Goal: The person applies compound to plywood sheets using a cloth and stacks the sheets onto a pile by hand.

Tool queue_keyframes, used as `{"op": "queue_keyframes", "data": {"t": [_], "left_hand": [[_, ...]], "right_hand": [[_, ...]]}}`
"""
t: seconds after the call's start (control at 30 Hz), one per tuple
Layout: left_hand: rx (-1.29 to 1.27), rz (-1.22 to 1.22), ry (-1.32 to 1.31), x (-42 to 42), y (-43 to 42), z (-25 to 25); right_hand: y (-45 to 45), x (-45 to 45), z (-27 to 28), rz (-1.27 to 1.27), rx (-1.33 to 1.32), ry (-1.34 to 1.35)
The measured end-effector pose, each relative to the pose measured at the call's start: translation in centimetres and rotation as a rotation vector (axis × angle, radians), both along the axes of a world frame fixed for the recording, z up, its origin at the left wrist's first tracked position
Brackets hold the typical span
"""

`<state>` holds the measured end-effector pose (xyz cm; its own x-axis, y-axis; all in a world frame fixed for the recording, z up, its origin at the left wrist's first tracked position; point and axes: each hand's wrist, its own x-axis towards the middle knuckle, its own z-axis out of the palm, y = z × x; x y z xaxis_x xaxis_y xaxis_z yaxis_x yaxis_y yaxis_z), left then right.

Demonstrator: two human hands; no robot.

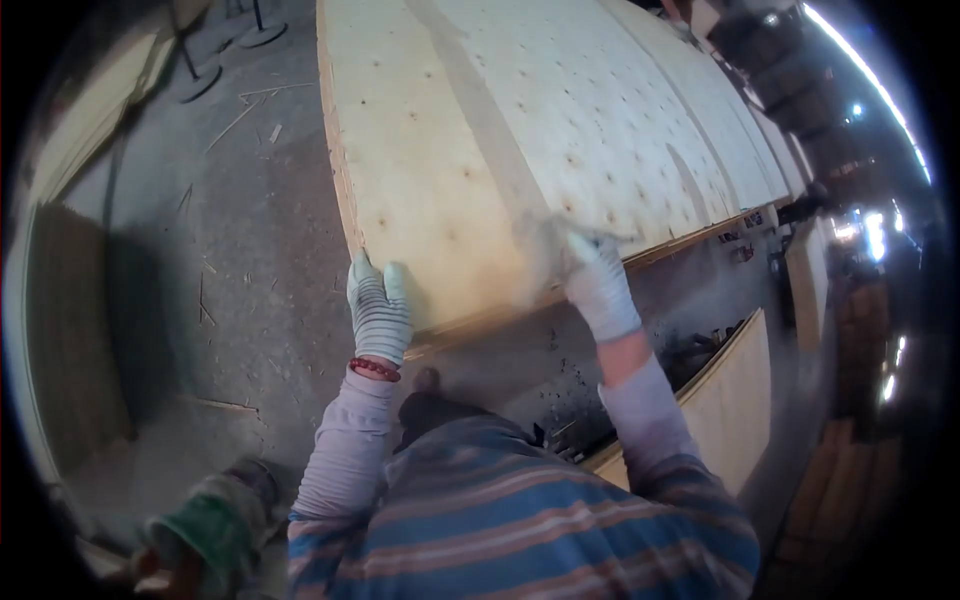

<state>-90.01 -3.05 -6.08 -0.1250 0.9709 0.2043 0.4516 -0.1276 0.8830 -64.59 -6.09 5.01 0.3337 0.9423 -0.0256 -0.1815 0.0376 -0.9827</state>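
A large pale wood sheet [450,130] with small dark knots and a greyish band lies in front of me, on top of a stack. My left hand [379,305], in a striped white glove with a red bead bracelet at the wrist, grips the sheet's near left corner, thumb on top. Over the near edge, further right, is my right hand [598,285], also gloved. Its fingers close round something grey and blurred that touches the sheet; motion hides what it is.
Wood strips lie on the grey floor [240,220] at left. A panel stack [70,330] stands far left. At lower left is a green and white object [210,530]. A leaning board [735,400] is at right; metal stands [262,36] are at upper left.
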Motion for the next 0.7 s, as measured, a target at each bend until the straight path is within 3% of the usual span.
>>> {"op": "queue_keyframes", "data": {"t": [0.07,0.1,0.17,0.27,0.37,0.43,0.5,0.53,0.57,0.6,0.63,0.67,0.7], "left_hand": [[0.029,0.022,0.113,0.2,0.4,-0.4],[-0.017,0.037,0.102,0.3,0.1,0.0],[-0.072,0.013,0.024,0.1,0.1,-0.4],[-0.162,-0.047,-0.039,-0.2,-0.2,0.2],[-0.122,-0.064,-0.070,0.0,0.0,-0.1],[-0.071,-0.061,-0.066,0.0,-0.1,-0.1],[-0.200,-0.041,-0.220,-0.4,-0.4,-0.7],[-0.265,-0.071,-0.279,-0.8,-0.7,-1.0],[-0.290,-0.211,-0.336,-2.1,-1.3,-0.8],[-0.055,-0.431,-0.199,-1.0,-2.2,0.5],[0.239,-0.653,-0.085,0.3,-3.2,1.8],[0.506,-0.843,-0.032,2.6,-4.4,3.0],[0.498,-0.923,-0.031,3.3,-6.2,3.4]], "right_hand": [[5.8,4.7,-2.8,0.024,-0.004,-0.455],[8.4,6.7,-3.6,0.023,-0.107,-0.921],[13.0,5.7,-0.7,-0.040,-0.172,-1.123],[17.0,5.9,-0.3,0.592,-0.072,-1.016],[9.9,5.2,1.0,0.650,-0.238,-0.573],[4.0,4.2,2.3,0.555,-0.435,-0.759],[-2.0,3.8,2.5,0.570,-0.204,-0.912],[-4.5,3.0,0.8,0.497,0.037,-0.865],[-8.2,2.6,-0.9,0.498,-0.061,-1.069],[-11.8,0.4,-2.1,0.334,-0.599,-0.340],[-16.0,-1.4,-4.6,0.129,-0.568,-0.071],[-24.7,-7.0,-10.2,-0.294,-0.417,0.362],[-28.7,-12.0,-15.9,-0.478,0.002,0.918]]}}
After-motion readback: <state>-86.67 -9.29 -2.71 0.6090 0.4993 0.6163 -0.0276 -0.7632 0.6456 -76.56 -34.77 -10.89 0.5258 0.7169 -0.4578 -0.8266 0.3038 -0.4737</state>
